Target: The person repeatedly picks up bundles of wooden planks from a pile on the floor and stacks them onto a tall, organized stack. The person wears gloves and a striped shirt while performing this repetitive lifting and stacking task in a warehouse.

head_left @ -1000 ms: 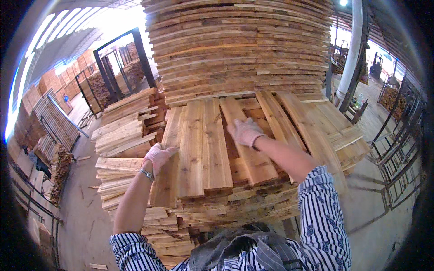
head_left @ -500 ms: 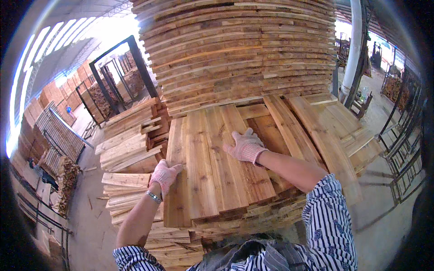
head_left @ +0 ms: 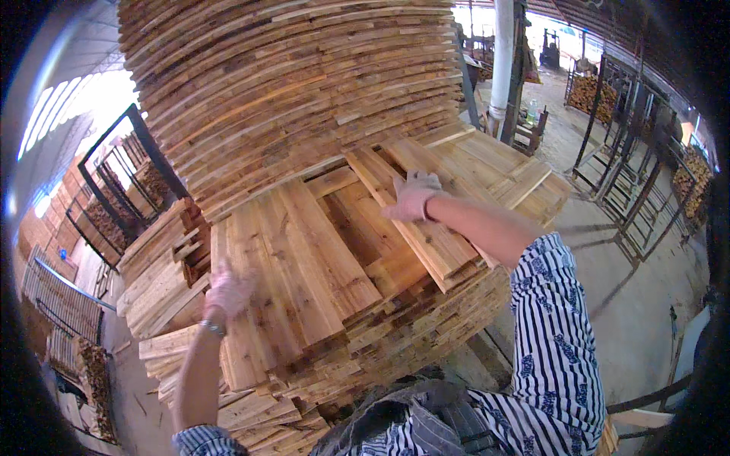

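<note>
My left hand [head_left: 228, 292], in a pale pink work glove, is over the left edge of a layer of flat wooden boards [head_left: 293, 258]. Motion smears its fingers. The gloved right hand [head_left: 414, 199] lies across a loose board [head_left: 430, 242] right of the middle, its fingers apart and its thumb near that board's left edge. Between this board and the left group is a gap [head_left: 365, 228], where lower wood shows. Another board [head_left: 414, 159] lies against the loose one on its right, partly hidden by my right hand and forearm.
A tall stack of boards [head_left: 304, 83] rises behind the layer. Lower piles of boards [head_left: 163, 281] stand at the left. A white pole [head_left: 502, 61] is at the back right, and dark metal racks [head_left: 623, 152] stand on the concrete floor [head_left: 639, 304] farther right.
The view has turned to the right. My right hand has gone from the left group of boards to the loose board across the gap. The left hand stays near the left edge, now blurred.
</note>
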Demonstrator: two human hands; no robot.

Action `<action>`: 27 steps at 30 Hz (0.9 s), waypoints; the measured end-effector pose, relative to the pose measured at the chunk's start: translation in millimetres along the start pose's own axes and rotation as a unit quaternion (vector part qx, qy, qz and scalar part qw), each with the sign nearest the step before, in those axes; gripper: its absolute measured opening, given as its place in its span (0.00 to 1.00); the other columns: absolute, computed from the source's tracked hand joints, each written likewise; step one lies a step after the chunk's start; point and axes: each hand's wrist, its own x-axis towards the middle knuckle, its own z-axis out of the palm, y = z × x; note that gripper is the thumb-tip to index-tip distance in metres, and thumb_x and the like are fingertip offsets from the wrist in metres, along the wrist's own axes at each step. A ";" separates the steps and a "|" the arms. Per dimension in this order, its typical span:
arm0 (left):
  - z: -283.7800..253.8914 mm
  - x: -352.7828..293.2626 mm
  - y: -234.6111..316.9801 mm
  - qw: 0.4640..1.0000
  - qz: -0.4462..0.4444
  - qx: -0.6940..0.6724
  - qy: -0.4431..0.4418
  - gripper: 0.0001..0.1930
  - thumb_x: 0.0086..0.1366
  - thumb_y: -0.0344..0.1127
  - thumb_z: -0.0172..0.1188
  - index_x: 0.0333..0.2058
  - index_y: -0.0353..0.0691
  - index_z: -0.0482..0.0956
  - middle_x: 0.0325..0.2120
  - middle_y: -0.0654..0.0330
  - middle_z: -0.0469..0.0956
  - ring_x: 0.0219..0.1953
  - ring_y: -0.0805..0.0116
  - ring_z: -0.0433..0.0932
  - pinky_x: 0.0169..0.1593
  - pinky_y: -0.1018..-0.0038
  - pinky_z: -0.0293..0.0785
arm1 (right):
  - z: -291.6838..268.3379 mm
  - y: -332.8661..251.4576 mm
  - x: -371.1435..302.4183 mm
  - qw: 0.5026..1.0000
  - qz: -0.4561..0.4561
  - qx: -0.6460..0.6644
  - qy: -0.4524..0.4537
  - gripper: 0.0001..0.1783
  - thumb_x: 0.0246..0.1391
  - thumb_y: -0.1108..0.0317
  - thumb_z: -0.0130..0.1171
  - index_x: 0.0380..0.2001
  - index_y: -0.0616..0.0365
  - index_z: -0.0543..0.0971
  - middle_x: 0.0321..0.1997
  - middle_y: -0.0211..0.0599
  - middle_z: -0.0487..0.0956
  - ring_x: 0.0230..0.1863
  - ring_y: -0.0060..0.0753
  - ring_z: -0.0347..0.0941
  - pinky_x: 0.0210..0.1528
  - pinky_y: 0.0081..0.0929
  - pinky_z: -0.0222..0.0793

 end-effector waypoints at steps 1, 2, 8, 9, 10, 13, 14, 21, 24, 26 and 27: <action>4.9 2.1 12.3 0.999 -0.002 0.040 0.004 0.48 0.68 0.68 0.46 0.73 0.37 0.50 0.72 0.38 0.51 0.75 0.41 0.49 0.73 0.47 0.52 | 5.3 0.9 -1.3 0.999 0.017 -0.031 -0.018 0.49 0.55 0.39 0.57 0.73 0.53 0.58 0.75 0.62 0.57 0.74 0.58 0.58 0.70 0.51 0.56; 4.0 0.5 15.3 1.000 -0.004 0.026 0.008 0.47 0.69 0.69 0.44 0.73 0.37 0.51 0.72 0.38 0.51 0.75 0.41 0.48 0.73 0.46 0.49 | 6.1 -5.0 5.6 0.999 0.010 -0.016 -0.033 0.49 0.54 0.40 0.57 0.73 0.53 0.56 0.75 0.62 0.57 0.75 0.57 0.56 0.70 0.52 0.55; -5.8 -11.2 35.6 1.000 0.016 0.019 0.017 0.45 0.70 0.69 0.40 0.72 0.37 0.55 0.72 0.40 0.52 0.76 0.40 0.45 0.74 0.45 0.43 | 24.8 -11.6 0.3 0.999 0.052 0.009 0.000 0.53 0.50 0.47 0.63 0.74 0.52 0.52 0.74 0.62 0.55 0.72 0.68 0.57 0.67 0.57 0.59; -4.2 -11.2 38.0 0.999 0.028 0.010 0.019 0.45 0.70 0.69 0.40 0.72 0.37 0.55 0.72 0.40 0.53 0.76 0.40 0.45 0.74 0.45 0.43 | 18.6 -7.3 2.7 0.996 0.075 0.031 -0.023 0.53 0.48 0.48 0.64 0.74 0.52 0.53 0.73 0.62 0.58 0.70 0.67 0.60 0.66 0.57 0.61; -4.9 -11.4 42.2 0.999 0.041 0.001 0.021 0.45 0.70 0.69 0.41 0.72 0.37 0.56 0.72 0.40 0.54 0.76 0.41 0.46 0.74 0.45 0.43 | 12.1 -1.5 3.9 0.993 0.099 0.052 -0.045 0.53 0.47 0.50 0.65 0.73 0.51 0.54 0.71 0.62 0.61 0.68 0.65 0.64 0.64 0.58 0.64; -3.8 -14.2 21.9 1.000 0.010 0.001 0.024 0.45 0.70 0.69 0.42 0.71 0.38 0.57 0.71 0.41 0.56 0.75 0.39 0.46 0.74 0.44 0.43 | 17.3 -18.2 33.0 0.987 0.055 0.127 -0.087 0.53 0.40 0.52 0.72 0.70 0.51 0.61 0.58 0.60 0.76 0.59 0.56 0.76 0.58 0.53 0.73; -3.9 -11.3 24.4 0.999 0.021 -0.002 0.029 0.45 0.70 0.69 0.42 0.71 0.38 0.57 0.71 0.40 0.56 0.75 0.39 0.47 0.74 0.44 0.44 | 9.1 -10.5 23.9 0.990 0.053 0.116 -0.064 0.53 0.39 0.53 0.72 0.69 0.52 0.62 0.55 0.59 0.79 0.57 0.54 0.77 0.57 0.51 0.74; -3.3 -9.5 31.8 1.000 0.023 0.016 -0.003 0.44 0.71 0.67 0.41 0.73 0.39 0.53 0.73 0.39 0.52 0.75 0.37 0.46 0.75 0.46 0.40 | -12.3 -22.2 0.7 0.988 -0.044 0.139 -0.042 0.46 0.44 0.45 0.65 0.66 0.53 0.68 0.53 0.59 0.81 0.54 0.55 0.79 0.57 0.47 0.75; -10.0 -10.8 38.5 0.999 0.024 0.039 0.005 0.44 0.72 0.68 0.39 0.73 0.38 0.52 0.73 0.39 0.51 0.76 0.39 0.44 0.76 0.49 0.39 | 17.6 -76.8 15.8 0.984 -0.040 0.154 -0.078 0.48 0.51 0.38 0.58 0.71 0.50 0.63 0.68 0.61 0.69 0.68 0.57 0.67 0.67 0.48 0.66; -11.8 -12.8 39.2 0.999 0.021 0.030 -0.002 0.44 0.72 0.68 0.38 0.73 0.38 0.52 0.73 0.39 0.50 0.76 0.40 0.44 0.76 0.49 0.38 | 15.3 -89.3 13.0 0.985 -0.049 0.152 -0.062 0.49 0.52 0.38 0.58 0.72 0.48 0.62 0.69 0.61 0.68 0.68 0.60 0.67 0.68 0.49 0.65; -12.1 -13.2 39.7 0.999 0.019 0.026 -0.006 0.44 0.72 0.68 0.38 0.73 0.38 0.52 0.73 0.39 0.50 0.76 0.40 0.44 0.76 0.49 0.38 | 11.3 -83.0 12.7 0.981 -0.079 0.165 -0.069 0.48 0.52 0.38 0.57 0.72 0.48 0.62 0.69 0.62 0.67 0.68 0.60 0.66 0.68 0.48 0.65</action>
